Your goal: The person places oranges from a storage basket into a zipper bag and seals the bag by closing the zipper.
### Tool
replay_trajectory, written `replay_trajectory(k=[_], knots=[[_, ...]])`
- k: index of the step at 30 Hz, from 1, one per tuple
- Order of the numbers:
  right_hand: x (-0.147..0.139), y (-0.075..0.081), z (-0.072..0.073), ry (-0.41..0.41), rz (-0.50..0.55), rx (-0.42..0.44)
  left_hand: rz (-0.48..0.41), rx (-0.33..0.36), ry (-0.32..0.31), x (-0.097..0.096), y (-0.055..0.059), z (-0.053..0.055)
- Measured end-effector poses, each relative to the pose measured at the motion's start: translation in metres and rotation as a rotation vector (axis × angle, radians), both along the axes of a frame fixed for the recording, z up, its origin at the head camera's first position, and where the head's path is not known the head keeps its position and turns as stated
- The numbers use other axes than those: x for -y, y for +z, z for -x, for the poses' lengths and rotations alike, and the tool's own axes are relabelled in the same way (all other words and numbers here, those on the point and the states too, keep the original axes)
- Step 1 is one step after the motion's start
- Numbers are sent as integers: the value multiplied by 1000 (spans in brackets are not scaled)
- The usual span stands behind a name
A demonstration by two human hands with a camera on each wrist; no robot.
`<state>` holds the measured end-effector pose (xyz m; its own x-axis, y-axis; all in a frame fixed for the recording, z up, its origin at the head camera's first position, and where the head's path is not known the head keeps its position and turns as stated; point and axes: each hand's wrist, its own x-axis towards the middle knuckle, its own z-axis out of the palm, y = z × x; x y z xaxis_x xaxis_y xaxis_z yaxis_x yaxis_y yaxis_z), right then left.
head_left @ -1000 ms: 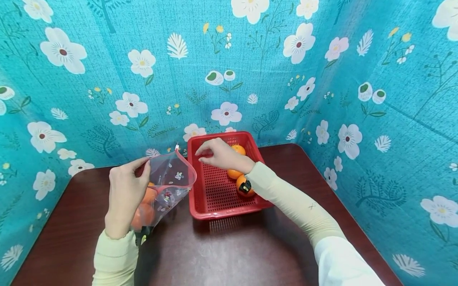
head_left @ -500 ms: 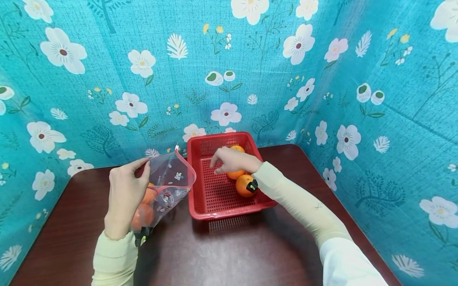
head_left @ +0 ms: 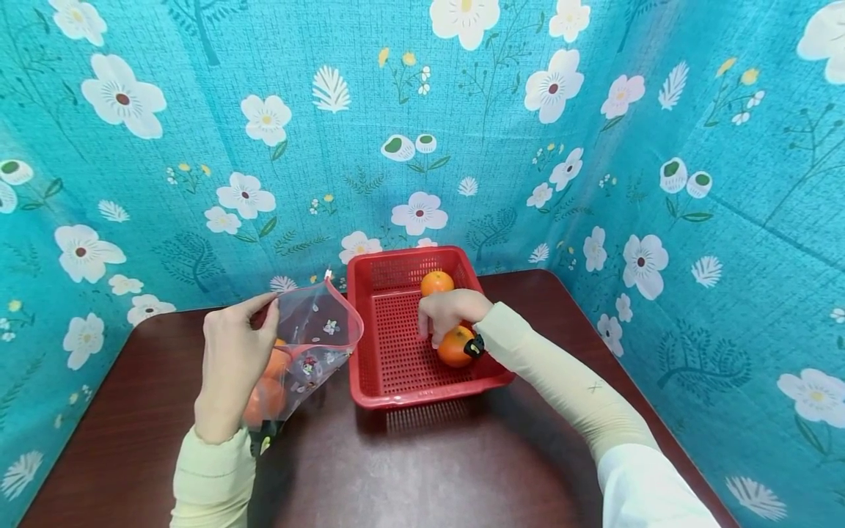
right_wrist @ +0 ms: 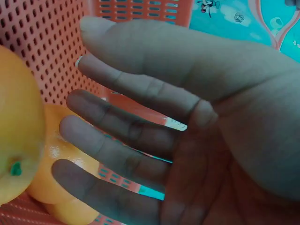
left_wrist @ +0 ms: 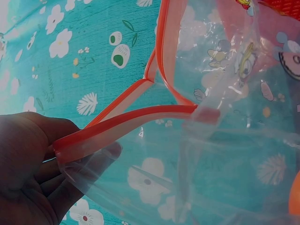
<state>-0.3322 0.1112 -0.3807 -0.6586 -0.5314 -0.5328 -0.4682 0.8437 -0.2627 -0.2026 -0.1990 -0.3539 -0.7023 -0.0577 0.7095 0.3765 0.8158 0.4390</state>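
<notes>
Head view: left hand [head_left: 234,352] pinches the rim of a clear plastic, red-zipped bag [head_left: 309,364], presumably so its mouth gapes. I see the right hand [head_left: 449,312], fingers loosely spread, near a round orange [head_left: 455,352] inside the red perforated plastic basket [head_left: 409,398]; contact unclear.

- A screened-off corner; whether in a home or a studio, I cannot tell.
- Turquoise floral cloth [head_left: 356,147] fills the frame's top and right.
- Dark reddish-brown tabletop [head_left: 409,469] across the lower middle.
</notes>
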Motion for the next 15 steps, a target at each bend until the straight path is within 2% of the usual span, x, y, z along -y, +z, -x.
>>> replay_trajectory(k=[3, 11, 15], knots=[[-3, -1, 0, -32, -20, 10, 0, -2, 1, 0, 0, 0], [-4, -4, 1, -25, -45, 32, -4, 4, 7, 1, -1, 0], [-4, -5, -1, -62, -86, 59, -3, 6, 3, 1, -2, 0]])
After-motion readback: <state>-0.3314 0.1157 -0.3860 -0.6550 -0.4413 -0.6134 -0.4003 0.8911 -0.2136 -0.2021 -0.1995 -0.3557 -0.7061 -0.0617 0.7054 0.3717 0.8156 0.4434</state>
